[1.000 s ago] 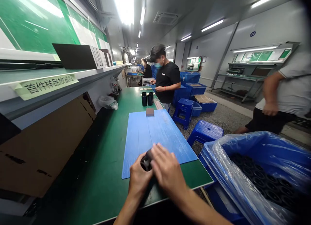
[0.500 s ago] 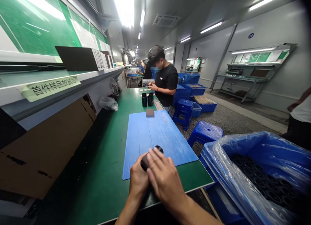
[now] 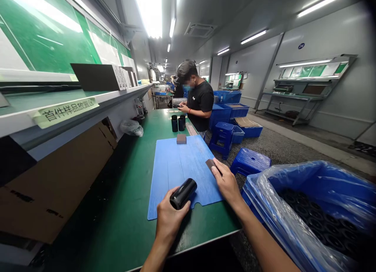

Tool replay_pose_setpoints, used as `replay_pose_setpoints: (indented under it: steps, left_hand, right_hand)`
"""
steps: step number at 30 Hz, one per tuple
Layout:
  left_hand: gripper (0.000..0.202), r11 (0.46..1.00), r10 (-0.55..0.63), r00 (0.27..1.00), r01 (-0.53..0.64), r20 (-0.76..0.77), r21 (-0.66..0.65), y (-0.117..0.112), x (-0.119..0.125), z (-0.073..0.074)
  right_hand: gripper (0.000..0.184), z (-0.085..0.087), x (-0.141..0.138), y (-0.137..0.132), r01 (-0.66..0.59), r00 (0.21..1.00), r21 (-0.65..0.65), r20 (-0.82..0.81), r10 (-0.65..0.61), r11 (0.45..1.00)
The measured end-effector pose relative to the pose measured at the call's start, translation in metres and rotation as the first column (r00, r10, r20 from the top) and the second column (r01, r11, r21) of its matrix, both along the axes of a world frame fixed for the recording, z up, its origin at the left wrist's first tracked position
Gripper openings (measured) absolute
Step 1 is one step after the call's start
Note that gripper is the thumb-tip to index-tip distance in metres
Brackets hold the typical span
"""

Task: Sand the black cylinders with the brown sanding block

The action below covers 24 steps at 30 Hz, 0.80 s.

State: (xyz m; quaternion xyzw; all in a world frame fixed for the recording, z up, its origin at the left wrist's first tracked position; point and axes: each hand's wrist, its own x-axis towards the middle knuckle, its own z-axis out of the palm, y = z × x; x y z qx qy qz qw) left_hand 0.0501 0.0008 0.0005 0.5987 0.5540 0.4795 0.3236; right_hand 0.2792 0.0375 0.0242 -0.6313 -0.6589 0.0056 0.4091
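The left hand [image 3: 169,219] wraps its fingers around a black cylinder [image 3: 183,193] above the near edge of the blue mat [image 3: 176,162]. The right hand [image 3: 226,182] pinches a brown pad [image 3: 209,163] at the mat's right edge; the mat's middle is free.

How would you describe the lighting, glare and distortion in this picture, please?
Head view: the wide lens bows the shelf near the edge; ceiling lights burn out white and glare across the green panels; the black cylinder in the left hand shows a soft highlight; the right hand, touching the brown pad, is sharp; the top right corner darkens.
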Motion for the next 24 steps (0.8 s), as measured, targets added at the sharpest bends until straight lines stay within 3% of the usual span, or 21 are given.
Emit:
replay_pose_setpoints:
  steps: [3, 7, 8, 12, 16, 19, 22, 24]
  left_hand:
    - [0.050, 1.000, 0.006, 1.000, -0.006, 0.007, -0.001, -0.001, 0.001, 0.001]
    - [0.041, 1.000, -0.023, 0.998, 0.024, 0.050, -0.014, -0.002, 0.001, 0.000]
    - [0.040, 0.999, -0.031, 0.998, 0.032, 0.053, -0.013, -0.002, 0.001, -0.001]
    - [0.049, 1.000, 0.007, 0.999, -0.007, 0.037, 0.014, 0.000, 0.001, -0.004]
    - [0.045, 1.000, -0.028, 0.998, 0.028, 0.052, 0.002, 0.001, 0.000, -0.008]
    - [0.047, 1.000, -0.010, 0.999, 0.009, 0.039, 0.024, 0.001, 0.000, -0.008]
    - [0.040, 0.999, -0.031, 0.999, 0.031, 0.033, 0.022, 0.001, 0.000, -0.007]
    - [0.042, 0.999, -0.033, 0.999, 0.032, 0.021, 0.020, 0.000, 0.000, -0.006]
  right_hand:
    - [0.050, 0.002, -0.021, -0.023, -0.015, 1.000, 0.017, -0.018, 0.015, 1.000]
    - [0.051, 0.006, -0.073, -0.055, -0.301, 0.934, -0.037, 0.190, 0.303, 0.953]
    - [0.051, 0.006, -0.079, -0.056, -0.324, 0.916, -0.071, 0.227, 0.331, 0.943]
    - [0.047, 0.005, -0.077, -0.046, -0.162, 0.957, -0.126, 0.222, 0.187, 0.979]
    - [0.051, 0.005, -0.078, -0.046, -0.275, 0.910, -0.106, 0.292, 0.295, 0.955]
    - [0.048, 0.009, -0.084, -0.049, -0.176, 0.943, -0.125, 0.264, 0.204, 0.976]
    - [0.050, 0.013, -0.086, -0.049, -0.253, 0.909, -0.151, 0.300, 0.288, 0.956]
    - [0.049, 0.014, -0.084, -0.048, -0.237, 0.912, -0.167, 0.300, 0.278, 0.957]
